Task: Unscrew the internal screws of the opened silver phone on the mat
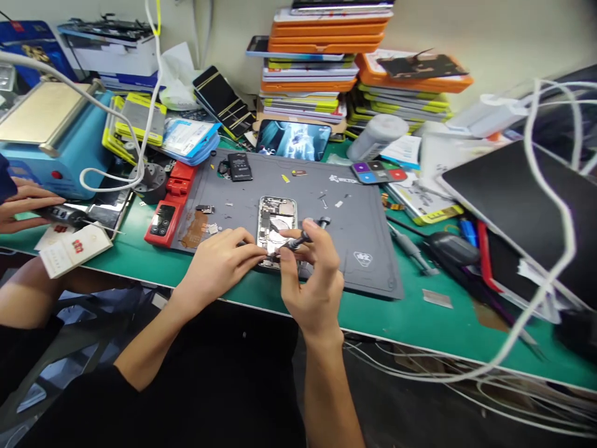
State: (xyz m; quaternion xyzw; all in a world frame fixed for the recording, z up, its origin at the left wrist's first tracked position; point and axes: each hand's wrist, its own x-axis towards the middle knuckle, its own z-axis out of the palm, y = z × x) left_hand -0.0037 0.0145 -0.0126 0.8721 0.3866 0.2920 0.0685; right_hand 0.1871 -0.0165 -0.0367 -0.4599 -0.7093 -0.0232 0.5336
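An opened phone (278,214) lies on the grey work mat (326,205), its inner boards and metal parts bare. My right hand (314,274) is closed around a dark screwdriver (303,239), whose tip points down at the phone's lower end. At the lower left edge of that phone, my left hand (221,258) has its fingers pressed together, gripping the edge. Its fingertips partly hide the phone's bottom end. A black battery (240,167) and small loose parts, among them a dark module (205,209), lie on the mat.
A lit phone screen (293,139) leans behind the mat, before stacked orange and yellow boxes (321,68). On the left are a red device (164,218), a blue machine (60,149) and a co-worker's hand (28,202) holding a tool. White cables (550,205) hang at right.
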